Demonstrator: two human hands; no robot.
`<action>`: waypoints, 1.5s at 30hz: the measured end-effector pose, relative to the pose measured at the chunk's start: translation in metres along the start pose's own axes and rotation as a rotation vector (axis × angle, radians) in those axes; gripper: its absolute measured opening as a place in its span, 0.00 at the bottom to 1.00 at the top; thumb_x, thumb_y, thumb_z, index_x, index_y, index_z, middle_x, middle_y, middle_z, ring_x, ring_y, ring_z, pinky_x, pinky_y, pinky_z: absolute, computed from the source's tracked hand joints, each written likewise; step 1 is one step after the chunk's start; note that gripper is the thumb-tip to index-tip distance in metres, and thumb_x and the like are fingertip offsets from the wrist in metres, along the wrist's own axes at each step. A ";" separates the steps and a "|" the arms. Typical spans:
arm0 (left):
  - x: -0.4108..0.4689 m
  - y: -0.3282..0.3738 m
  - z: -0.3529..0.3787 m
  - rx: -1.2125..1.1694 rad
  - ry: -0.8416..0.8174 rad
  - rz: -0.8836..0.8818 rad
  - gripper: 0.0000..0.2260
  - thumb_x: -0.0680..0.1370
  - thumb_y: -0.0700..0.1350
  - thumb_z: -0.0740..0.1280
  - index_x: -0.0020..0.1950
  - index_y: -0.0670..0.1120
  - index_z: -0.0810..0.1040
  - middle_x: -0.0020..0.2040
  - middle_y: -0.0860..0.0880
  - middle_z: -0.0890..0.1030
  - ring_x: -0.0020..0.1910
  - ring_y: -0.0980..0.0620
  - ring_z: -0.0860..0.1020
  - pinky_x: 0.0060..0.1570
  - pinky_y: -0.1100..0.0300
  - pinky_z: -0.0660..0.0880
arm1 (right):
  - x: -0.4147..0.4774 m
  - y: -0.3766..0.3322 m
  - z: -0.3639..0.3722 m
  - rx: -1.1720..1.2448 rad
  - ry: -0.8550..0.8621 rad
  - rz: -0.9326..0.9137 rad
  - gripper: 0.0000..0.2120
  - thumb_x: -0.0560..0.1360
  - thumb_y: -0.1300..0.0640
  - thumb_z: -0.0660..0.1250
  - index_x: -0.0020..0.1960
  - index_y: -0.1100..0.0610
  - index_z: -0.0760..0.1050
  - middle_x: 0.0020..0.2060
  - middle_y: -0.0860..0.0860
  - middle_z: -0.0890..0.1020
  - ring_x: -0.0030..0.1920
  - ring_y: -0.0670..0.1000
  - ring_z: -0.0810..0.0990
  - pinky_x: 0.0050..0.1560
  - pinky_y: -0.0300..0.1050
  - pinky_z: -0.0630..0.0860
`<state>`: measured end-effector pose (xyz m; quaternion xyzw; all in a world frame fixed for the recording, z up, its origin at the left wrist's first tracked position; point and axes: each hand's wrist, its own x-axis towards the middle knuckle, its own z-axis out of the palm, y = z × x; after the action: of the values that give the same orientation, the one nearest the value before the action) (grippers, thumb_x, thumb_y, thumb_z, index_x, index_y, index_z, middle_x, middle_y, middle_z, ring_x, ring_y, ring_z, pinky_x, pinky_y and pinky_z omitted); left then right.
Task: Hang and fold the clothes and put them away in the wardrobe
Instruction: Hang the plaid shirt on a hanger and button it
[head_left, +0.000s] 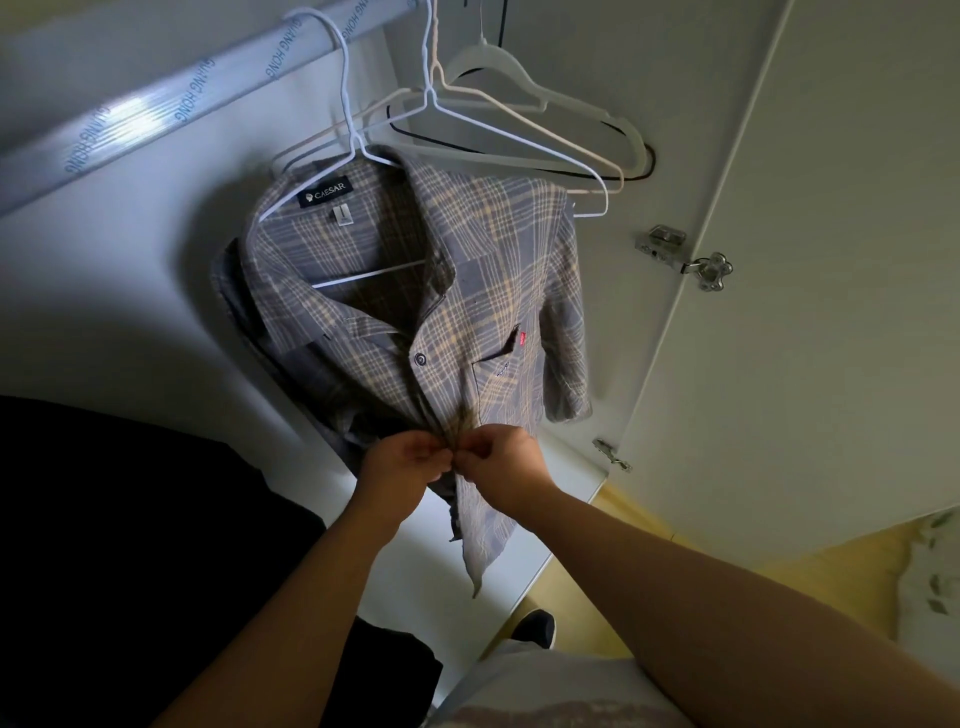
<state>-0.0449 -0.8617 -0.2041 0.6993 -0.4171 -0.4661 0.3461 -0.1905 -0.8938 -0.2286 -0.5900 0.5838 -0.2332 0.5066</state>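
A grey and yellow plaid shirt (498, 291) hangs on a white wire hanger (345, 98) from the wardrobe rail (171, 111). Its collar is open and one button (420, 358) on the front placket shows. My left hand (402, 462) and my right hand (501, 460) meet at the placket, lower down the shirt front. Each pinches an edge of the fabric there, fingertips almost touching. What lies between the fingertips is hidden.
Several bare hangers (519, 111), white, beige and black, hang to the right of the shirt. The open wardrobe door (810, 260) with metal hinges (691, 257) stands at the right. Dark clothing (104, 519) fills the lower left. A shoe (535, 626) stands on the yellow floor.
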 end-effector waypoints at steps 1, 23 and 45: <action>0.000 0.000 0.000 -0.003 0.014 0.006 0.03 0.79 0.31 0.68 0.49 0.33 0.81 0.32 0.50 0.81 0.27 0.63 0.77 0.30 0.73 0.72 | 0.000 0.000 0.000 -0.003 -0.002 -0.002 0.05 0.74 0.59 0.70 0.41 0.51 0.82 0.39 0.49 0.85 0.37 0.45 0.79 0.28 0.26 0.66; 0.013 -0.009 0.003 0.105 0.106 0.049 0.11 0.78 0.44 0.73 0.36 0.43 0.81 0.30 0.50 0.83 0.30 0.59 0.81 0.30 0.72 0.72 | 0.004 0.005 0.009 -0.102 0.065 -0.054 0.09 0.70 0.49 0.76 0.39 0.51 0.78 0.33 0.45 0.79 0.32 0.42 0.75 0.27 0.27 0.67; 0.024 -0.011 0.004 -0.367 0.001 -0.163 0.03 0.81 0.35 0.68 0.48 0.36 0.79 0.36 0.46 0.84 0.34 0.55 0.83 0.32 0.65 0.78 | 0.004 0.014 0.012 0.015 0.088 -0.013 0.12 0.68 0.48 0.78 0.37 0.50 0.76 0.30 0.44 0.78 0.29 0.34 0.75 0.24 0.29 0.66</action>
<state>-0.0409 -0.8796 -0.2238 0.6561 -0.2672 -0.5605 0.4289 -0.1860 -0.8911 -0.2469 -0.5790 0.6000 -0.2669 0.4833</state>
